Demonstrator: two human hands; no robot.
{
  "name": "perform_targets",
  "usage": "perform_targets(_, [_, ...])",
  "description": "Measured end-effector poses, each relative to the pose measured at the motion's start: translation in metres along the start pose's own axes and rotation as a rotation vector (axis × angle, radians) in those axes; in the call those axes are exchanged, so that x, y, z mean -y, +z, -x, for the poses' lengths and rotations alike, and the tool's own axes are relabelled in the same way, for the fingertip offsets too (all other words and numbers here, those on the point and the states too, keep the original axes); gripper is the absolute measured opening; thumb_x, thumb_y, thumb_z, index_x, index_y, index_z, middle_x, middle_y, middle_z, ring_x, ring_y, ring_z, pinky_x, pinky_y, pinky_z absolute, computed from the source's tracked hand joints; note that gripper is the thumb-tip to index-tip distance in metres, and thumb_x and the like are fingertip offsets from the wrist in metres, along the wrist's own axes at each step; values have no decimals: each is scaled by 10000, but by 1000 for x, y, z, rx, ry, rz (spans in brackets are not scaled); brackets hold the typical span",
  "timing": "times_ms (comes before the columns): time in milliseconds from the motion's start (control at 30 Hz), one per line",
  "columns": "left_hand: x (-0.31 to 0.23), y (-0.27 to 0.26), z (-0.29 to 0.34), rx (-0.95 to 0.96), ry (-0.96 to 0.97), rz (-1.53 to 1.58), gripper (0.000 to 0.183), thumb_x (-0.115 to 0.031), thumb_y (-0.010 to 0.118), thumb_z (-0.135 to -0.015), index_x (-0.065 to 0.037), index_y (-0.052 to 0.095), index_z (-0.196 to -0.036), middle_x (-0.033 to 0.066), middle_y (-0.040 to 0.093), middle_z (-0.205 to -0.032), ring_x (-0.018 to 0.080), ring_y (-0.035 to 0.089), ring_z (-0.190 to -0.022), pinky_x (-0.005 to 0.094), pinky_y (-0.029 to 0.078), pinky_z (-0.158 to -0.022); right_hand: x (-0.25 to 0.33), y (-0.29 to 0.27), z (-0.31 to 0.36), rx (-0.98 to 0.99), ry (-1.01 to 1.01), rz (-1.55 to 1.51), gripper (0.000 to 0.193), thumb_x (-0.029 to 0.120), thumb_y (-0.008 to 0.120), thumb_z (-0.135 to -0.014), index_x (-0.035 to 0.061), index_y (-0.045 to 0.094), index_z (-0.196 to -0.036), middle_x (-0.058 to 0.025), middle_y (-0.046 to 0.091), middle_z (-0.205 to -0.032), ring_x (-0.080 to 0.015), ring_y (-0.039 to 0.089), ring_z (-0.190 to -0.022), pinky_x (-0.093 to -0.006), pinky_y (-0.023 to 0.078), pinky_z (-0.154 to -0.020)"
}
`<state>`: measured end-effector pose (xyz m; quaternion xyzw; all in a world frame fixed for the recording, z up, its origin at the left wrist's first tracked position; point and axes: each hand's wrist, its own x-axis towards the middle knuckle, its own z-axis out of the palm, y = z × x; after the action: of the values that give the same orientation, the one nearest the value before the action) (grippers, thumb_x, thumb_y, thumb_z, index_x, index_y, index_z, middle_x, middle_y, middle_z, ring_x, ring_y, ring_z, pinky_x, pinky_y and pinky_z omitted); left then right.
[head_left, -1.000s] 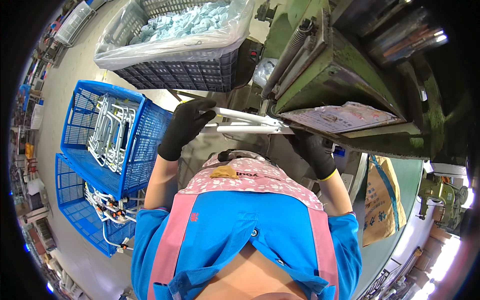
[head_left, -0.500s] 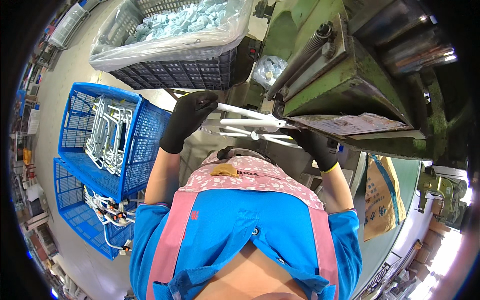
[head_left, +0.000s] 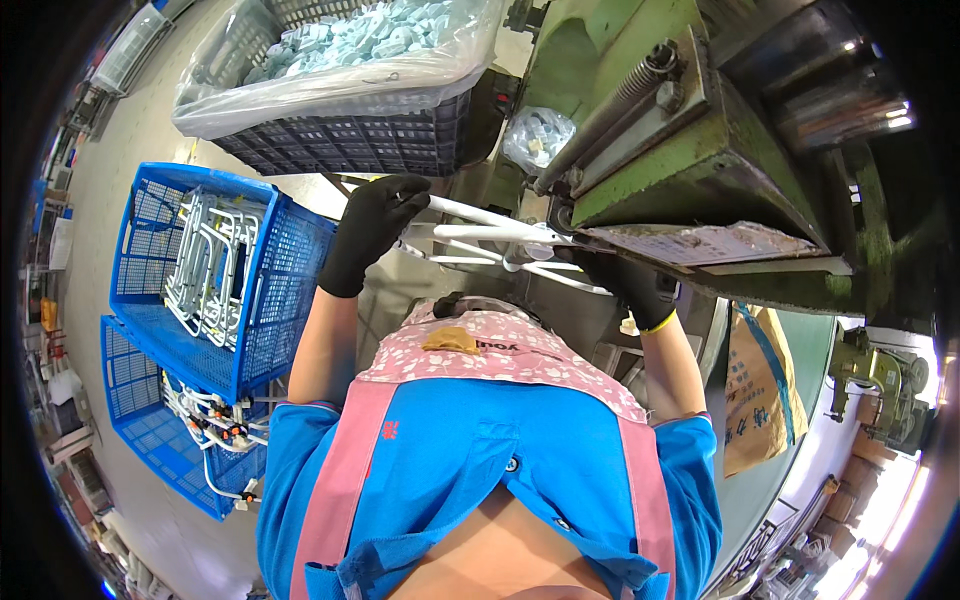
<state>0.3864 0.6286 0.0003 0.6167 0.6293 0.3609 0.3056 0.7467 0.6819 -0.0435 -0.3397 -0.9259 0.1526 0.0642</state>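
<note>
Gripping white tube frame (head_left: pixel 485 214), left fingers (head_left: pixel 408 203) at its end; right hand (head_left: pixel 630 288), grip unclear.

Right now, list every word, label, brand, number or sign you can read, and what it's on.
I won't copy wording; print shows here:
Pink apron: dark lettering, legible in part.
Brown sack: large dark characters.
Blue shirt: small red characters beside the left strap.
Sheet on the green machine: worn, too blurred to read.
</note>
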Motion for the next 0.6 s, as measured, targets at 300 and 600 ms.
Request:
perform_targets(300, [0,9,0,-176,62,-26,242,-192,678,-837,-22,670,-1008,135,686,-909,231,650,-750,309,501,-686,0,8,5,-323,-125,246,377,383,646,-869,125,613,-1142,-83,647,-969,-248,622,-843,-359,490,-730])
perform_targets(600, [-35,69,55,325,-10,44,264,-170,678,-814,-30,594,-1021,118,626,-942,243,615,-874,354,476,-770,-4,17,39,-188,249,-103,392,257,741,-793,40,626,-1098,-172,666,-914,-279,647,-789,-372,494,-708])
